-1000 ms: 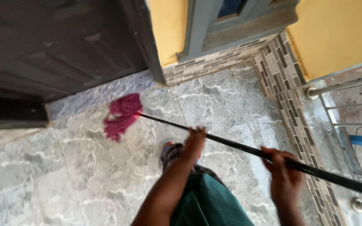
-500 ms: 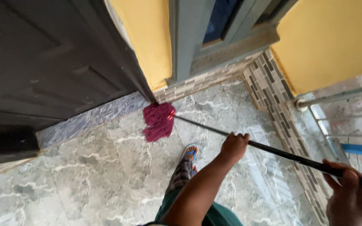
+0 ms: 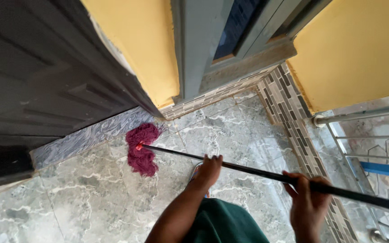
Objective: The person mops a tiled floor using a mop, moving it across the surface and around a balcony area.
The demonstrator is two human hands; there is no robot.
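- The mop head (image 3: 142, 150) has slid along the floor (image 3: 82, 198) toward the dark door (image 3: 46, 81).
- Left hand (image 3: 210, 168) and right hand (image 3: 309, 200) both clamp the pole (image 3: 253, 170).

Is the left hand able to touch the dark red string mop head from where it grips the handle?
Probably not: the left hand grips the black mop handle well short of the dark red string mop head.

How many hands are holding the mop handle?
2. The left hand grips the mop handle near its middle; the right hand grips it further back, toward the railing.
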